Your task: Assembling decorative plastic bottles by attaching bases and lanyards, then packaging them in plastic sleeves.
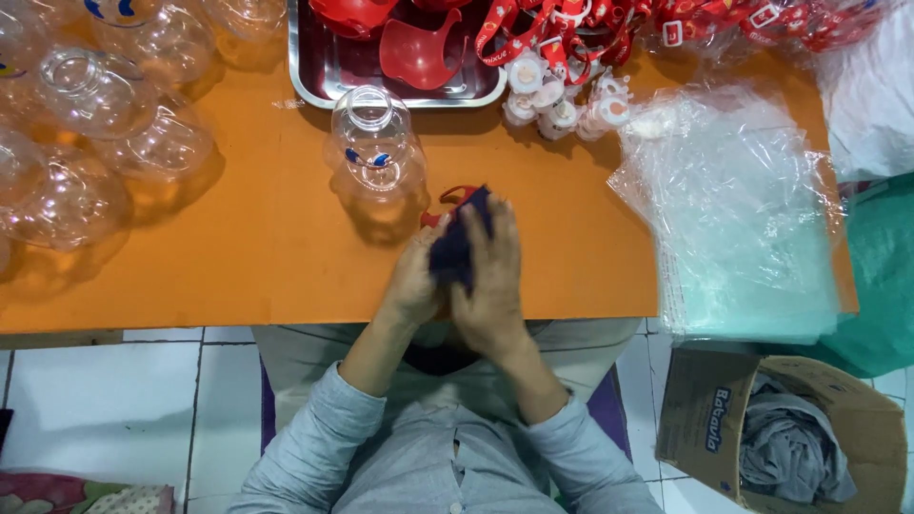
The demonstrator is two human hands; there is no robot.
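My left hand (411,286) and my right hand (495,286) are pressed together over the front edge of the orange table (267,247). Between them I grip a dark blue cloth (459,246) wrapped around a small red plastic piece (455,197), of which only the top edge shows. A clear plastic bottle (373,145) with blue markings stands upright just beyond my hands, apart from them.
Several clear bottles (95,124) crowd the table's left. A metal tray (324,76) with red cups sits at the back, beside red lanyards (571,29) and white caps (562,100). Clear plastic bags (743,209) lie at right. A cardboard box (790,428) stands on the floor.
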